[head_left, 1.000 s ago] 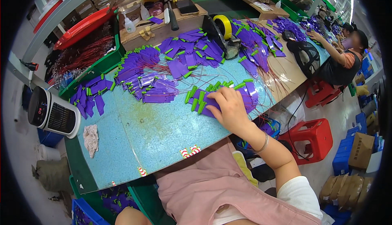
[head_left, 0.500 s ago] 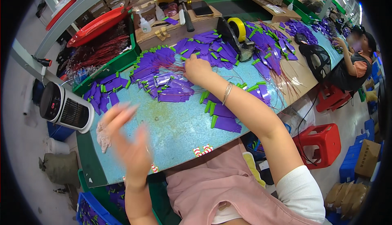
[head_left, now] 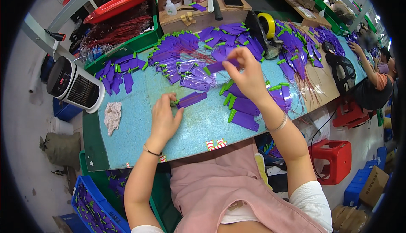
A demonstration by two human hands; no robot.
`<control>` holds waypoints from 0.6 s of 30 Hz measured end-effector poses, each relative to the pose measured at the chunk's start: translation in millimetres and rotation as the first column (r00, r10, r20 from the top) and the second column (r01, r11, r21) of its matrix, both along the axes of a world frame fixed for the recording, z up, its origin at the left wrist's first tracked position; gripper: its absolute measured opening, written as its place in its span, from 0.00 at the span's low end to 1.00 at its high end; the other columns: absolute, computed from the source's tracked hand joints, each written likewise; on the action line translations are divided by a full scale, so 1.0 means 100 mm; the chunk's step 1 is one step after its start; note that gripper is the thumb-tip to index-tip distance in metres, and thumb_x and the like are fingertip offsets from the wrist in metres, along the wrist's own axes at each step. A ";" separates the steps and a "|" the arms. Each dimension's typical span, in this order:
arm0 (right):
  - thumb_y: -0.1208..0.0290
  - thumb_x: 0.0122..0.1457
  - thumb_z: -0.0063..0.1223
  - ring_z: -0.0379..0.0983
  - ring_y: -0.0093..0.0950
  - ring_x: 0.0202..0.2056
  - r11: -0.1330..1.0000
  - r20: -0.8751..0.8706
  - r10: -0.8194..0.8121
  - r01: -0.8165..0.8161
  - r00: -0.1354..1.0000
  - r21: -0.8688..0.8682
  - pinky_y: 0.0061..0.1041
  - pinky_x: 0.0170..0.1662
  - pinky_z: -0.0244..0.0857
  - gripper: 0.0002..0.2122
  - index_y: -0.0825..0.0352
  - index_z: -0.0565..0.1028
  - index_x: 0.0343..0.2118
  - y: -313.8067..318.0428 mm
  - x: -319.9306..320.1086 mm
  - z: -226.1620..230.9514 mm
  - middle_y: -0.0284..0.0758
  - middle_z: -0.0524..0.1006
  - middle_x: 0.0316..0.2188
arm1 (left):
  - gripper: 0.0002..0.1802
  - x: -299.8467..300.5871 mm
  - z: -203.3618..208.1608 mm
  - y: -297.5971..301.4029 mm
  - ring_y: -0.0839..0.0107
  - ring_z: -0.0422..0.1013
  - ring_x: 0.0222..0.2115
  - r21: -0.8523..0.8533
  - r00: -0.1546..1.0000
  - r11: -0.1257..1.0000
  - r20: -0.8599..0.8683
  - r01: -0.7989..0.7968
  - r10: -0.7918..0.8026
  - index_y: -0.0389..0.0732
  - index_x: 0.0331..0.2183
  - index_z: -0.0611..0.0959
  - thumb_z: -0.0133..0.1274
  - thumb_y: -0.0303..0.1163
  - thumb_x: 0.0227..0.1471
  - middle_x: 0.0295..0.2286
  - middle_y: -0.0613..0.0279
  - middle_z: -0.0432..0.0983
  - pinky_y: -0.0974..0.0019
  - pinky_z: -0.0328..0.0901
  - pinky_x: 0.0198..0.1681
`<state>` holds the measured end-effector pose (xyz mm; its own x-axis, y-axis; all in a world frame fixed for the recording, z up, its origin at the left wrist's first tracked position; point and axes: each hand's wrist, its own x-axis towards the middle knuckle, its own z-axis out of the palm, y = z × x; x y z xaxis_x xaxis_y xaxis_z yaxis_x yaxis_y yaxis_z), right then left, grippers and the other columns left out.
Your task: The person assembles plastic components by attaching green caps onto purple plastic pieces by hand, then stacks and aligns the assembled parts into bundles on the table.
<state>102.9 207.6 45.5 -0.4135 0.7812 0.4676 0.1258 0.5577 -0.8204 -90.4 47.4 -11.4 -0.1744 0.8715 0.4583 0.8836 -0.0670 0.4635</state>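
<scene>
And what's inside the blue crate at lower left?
Blue crate: purple strips with green ends, piled up. Its floor and anything under the top layer are covered.

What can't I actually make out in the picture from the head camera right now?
All in the head view:
- The far end of the purple strip in the right hand: covered by fingers.
- Whether the left hand grips the other strip or merely touches it: its fingers hide the contact.
- The blue crate's bottom: cut off by the lower edge.
- The red wires: too fine to count.
</scene>
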 end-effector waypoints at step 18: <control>0.69 0.49 0.59 0.73 0.24 0.21 0.992 0.028 0.121 -0.120 0.992 -0.025 0.20 0.22 0.63 0.11 0.69 0.73 0.32 -0.95 -0.03 -0.31 0.37 0.76 0.22 | 0.14 0.61 0.23 -0.35 0.79 0.71 0.27 0.140 0.448 0.989 0.889 -0.057 -0.100 0.35 0.44 0.69 0.46 0.27 0.55 0.26 0.60 0.75 0.78 0.63 0.30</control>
